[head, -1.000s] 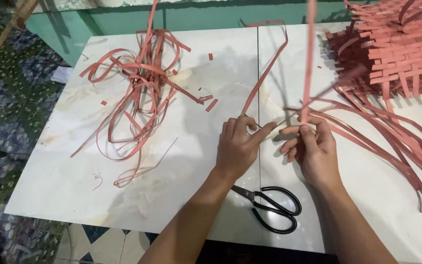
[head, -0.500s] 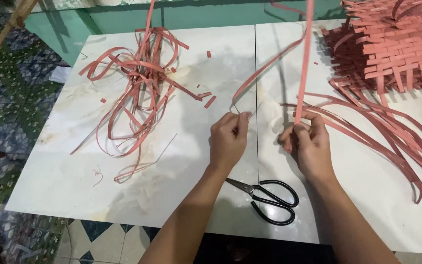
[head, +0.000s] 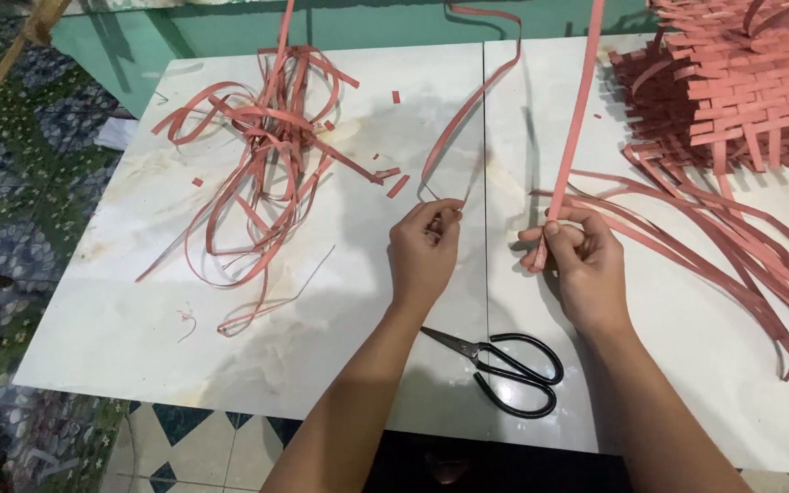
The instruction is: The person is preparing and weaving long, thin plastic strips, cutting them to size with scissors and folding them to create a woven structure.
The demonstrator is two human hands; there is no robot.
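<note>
My left hand [head: 425,251] pinches the end of a thin reddish strip [head: 468,100] that arcs up and away over the white table [head: 120,310]. In my right hand [head: 577,256] is a wider reddish strip [head: 579,110], gripped near its lower end and running straight up out of view. The two hands sit side by side near the table's middle seam, a short gap between them. A woven reddish mat [head: 732,82] with long loose strips [head: 741,246] lies to the right of my right hand.
Black-handled scissors [head: 504,365] lie shut near the front edge, just below my hands. A tangled pile of reddish strips [head: 267,146] covers the table's left half, with small cut bits beside it. Patterned floor tiles show at the left and front.
My hands have drawn apart, the left moving leftward with the thin strip peeling off the wider one. The view has tilted slightly, so the scissors sit lower.
</note>
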